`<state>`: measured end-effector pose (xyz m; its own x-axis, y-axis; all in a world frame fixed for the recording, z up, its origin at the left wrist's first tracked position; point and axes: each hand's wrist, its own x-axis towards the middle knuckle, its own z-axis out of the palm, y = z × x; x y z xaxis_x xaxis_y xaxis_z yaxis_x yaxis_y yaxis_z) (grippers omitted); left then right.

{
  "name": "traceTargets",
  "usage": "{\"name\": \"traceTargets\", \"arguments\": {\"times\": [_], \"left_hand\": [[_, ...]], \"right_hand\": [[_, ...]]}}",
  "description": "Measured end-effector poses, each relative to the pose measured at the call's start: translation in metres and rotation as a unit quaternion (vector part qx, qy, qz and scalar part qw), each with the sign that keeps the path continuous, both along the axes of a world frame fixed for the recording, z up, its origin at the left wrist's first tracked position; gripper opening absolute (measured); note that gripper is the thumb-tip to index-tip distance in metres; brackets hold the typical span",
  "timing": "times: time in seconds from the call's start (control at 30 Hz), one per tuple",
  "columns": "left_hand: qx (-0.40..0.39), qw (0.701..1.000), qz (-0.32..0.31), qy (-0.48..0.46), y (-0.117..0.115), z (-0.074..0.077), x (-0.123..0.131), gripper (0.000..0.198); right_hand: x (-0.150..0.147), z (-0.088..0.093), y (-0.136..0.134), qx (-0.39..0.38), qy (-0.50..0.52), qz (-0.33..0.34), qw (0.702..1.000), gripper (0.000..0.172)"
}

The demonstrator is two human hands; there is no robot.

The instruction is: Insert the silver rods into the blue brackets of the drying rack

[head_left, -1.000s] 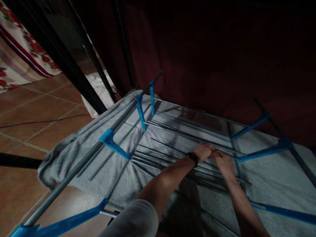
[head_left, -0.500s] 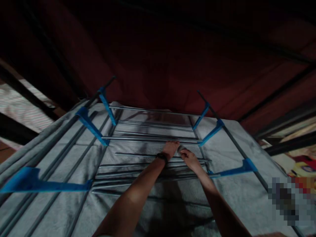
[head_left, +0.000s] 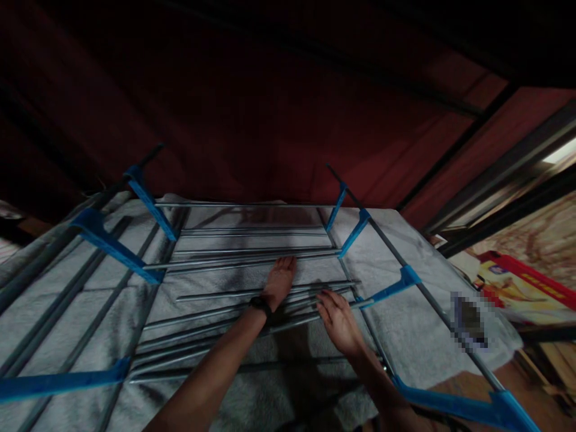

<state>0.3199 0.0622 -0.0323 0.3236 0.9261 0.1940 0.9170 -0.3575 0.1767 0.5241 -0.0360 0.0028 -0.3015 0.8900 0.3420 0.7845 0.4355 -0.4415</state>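
Note:
Several loose thin metal rods lie crosswise inside a frame of grey metal tubes joined by blue plastic brackets. My left hand, with a dark band on its wrist, rests with fingers stretched forward, the fingertips at a crosswise rod. To its right, my right hand is over the nearer rods, fingers apart and reaching left. A dim greyish patch shows by its fingertips; I cannot make out what it is. Neither hand visibly grips a rod.
Under the frame spreads a pale grey cloth. Dark red fabric hangs behind, crossed by dark bars. A red and yellow box stands at right, near a blurred-out item. Another blue bracket is at the lower right.
The view has swung right, bringing more of the box into sight. My right hand has come nearer and its fingers have spread; the hands are farther apart. The rods beneath have shifted slightly.

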Motion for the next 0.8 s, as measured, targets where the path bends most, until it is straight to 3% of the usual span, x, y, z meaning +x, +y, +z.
{"name": "traceTargets", "arguments": {"times": [0.17,0.3,0.47,0.6,0.7,0.8], "left_hand": [[0.032,0.997,0.019,-0.07,-0.035,0.003,-0.012,0.047],[0.06,0.99,0.037,-0.125,-0.081,0.004,-0.018,0.037],[0.144,0.982,0.028,-0.117,-0.141,0.014,-0.037,0.035],[0.145,0.984,-0.011,-0.103,-0.194,0.019,-0.048,0.04],[0.134,0.985,-0.056,-0.091,-0.243,0.012,-0.047,0.046],[0.144,0.984,-0.092,-0.054,-0.292,-0.005,-0.049,0.046]], "right_hand": [[-0.011,-0.001,-0.05,0.049,0.006,0.053,0.997,0.04],[-0.015,-0.009,-0.106,-0.011,-0.003,0.103,0.995,0.051],[0.002,-0.023,-0.158,-0.046,-0.017,0.08,0.996,0.054],[0.022,-0.024,-0.188,-0.094,-0.019,0.066,0.993,0.053],[0.035,-0.027,-0.215,-0.139,0.004,0.058,0.989,0.044],[0.054,-0.039,-0.241,-0.178,0.077,-0.003,0.981,0.027]]}}
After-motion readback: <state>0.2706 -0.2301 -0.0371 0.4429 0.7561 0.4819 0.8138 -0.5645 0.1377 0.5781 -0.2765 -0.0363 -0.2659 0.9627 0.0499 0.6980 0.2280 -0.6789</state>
